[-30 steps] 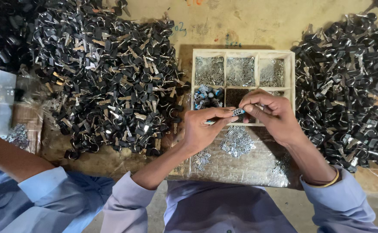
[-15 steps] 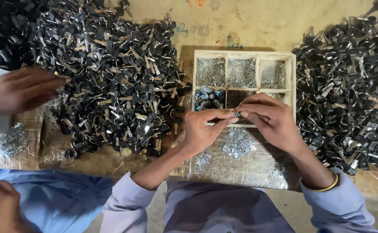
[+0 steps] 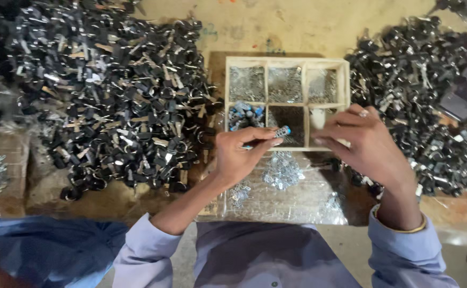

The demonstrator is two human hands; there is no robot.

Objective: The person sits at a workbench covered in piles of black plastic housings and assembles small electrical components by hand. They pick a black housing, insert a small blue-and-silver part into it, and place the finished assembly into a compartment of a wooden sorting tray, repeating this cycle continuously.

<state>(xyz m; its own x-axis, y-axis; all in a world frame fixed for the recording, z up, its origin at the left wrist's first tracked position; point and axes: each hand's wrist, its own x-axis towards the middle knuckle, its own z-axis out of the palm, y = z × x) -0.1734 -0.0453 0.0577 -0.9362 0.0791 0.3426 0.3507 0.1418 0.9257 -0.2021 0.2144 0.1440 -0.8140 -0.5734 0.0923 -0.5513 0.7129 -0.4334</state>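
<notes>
My left hand (image 3: 242,153) pinches a small blue and silver part (image 3: 282,130) between thumb and fingers, just above the front edge of a wooden tray (image 3: 286,62) with six compartments. My right hand (image 3: 369,145) is apart from it, fingers curled over the tray's front right compartment (image 3: 318,118); whether it holds anything is hidden. The tray holds silver pieces at the back, blue parts (image 3: 242,113) at front left and dark bits in the front middle.
Large heaps of black and silver metal parts lie left (image 3: 110,96) and right (image 3: 420,96) of the tray. Small silver pieces (image 3: 281,172) sit on a clear plastic sheet before it. Another person's blue sleeve (image 3: 46,248) is at lower left.
My hands, which held the small part together, have separated: the right one moved right over the tray corner. The other person's hand over the left heap has withdrawn.
</notes>
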